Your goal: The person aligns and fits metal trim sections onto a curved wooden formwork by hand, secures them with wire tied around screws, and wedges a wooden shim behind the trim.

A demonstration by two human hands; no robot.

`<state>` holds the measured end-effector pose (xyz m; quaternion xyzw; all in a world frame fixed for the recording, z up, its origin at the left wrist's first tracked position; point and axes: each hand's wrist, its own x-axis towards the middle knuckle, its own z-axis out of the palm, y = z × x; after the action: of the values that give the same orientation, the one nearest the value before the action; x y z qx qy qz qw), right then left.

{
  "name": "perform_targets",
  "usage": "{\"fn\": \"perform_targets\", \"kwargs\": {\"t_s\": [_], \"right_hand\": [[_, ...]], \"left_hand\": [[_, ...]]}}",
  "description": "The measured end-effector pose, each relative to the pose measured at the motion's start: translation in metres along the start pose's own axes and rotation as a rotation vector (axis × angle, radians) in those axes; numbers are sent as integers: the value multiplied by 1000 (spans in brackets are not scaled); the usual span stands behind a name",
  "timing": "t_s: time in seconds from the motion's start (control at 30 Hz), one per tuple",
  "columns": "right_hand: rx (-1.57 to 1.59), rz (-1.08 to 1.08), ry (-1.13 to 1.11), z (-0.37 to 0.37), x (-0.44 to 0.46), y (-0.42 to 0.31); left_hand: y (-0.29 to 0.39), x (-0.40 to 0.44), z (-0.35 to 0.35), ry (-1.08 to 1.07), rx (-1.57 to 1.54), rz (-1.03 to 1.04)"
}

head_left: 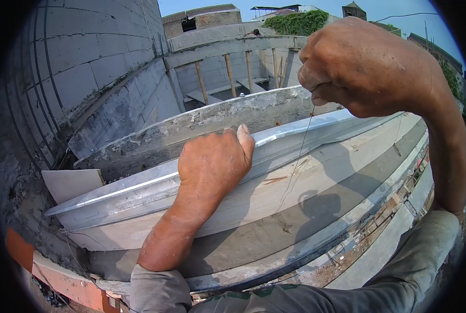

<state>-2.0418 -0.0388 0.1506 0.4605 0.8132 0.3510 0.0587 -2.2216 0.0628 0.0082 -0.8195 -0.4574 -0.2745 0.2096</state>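
Observation:
A long silvery metal channel (134, 189) runs across the view, rising slightly to the right. My left hand (212, 161) is closed over its upper edge, the thumb pointing up and the fingertips hidden behind it. Higher up at the right, my right hand (368, 68) is closed in a fist around a thin wire (301, 151). The wire slants down from the fist in front of the channel, and its lower end trails over the pale board (264, 195) below. What else the right fist may hold is hidden.
Behind the channel stands a rough concrete beam (201, 121). A grey block wall (97, 52) with vertical steel bars rises at the left, near a small pale panel (72, 183). Wooden props (228, 70) stand farther back. Beyond the ledge (227, 276), the ground lies far below.

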Motion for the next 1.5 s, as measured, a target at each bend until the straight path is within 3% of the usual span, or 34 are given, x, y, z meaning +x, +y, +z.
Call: {"fn": "perform_targets", "kwargs": {"t_s": [0.03,0.1,0.17,0.23,0.4,0.53,0.77,0.9,1.0,1.1,1.2,1.43,1.5], "right_hand": [[-68,-36,32,0,17,7],[-150,136,-48,3,62,5],[-195,68,-74,10,94,6],[-95,-101,72,32,118,17],[359,-92,-69,103,175,39],[633,-155,-8,169,194,63],[937,-16,-49,217,193,77],[799,149,-116,205,166,76],[734,175,51,199,142,59],[470,242,52,185,120,37],[459,183,-81,141,113,13],[408,-31,-209,131,199,15],[449,37,-208,160,214,31]], "left_hand": [[0,1,-2,-5,-6,-6],[1,0,-2,-34,-32,-16],[1,-1,-2,-20,-33,-15],[0,-1,-3,-29,-30,-10],[1,-3,-7,-62,-49,-14],[-1,0,-5,-33,-43,-4],[-1,-3,-1,39,-83,29],[-4,-4,0,41,-79,38],[-1,-3,-8,-125,-114,-39],[-2,-2,-9,-123,-99,-27],[-6,-4,4,117,-115,64],[-3,-4,0,23,-91,39],[-4,-3,-2,30,-74,36]]}}
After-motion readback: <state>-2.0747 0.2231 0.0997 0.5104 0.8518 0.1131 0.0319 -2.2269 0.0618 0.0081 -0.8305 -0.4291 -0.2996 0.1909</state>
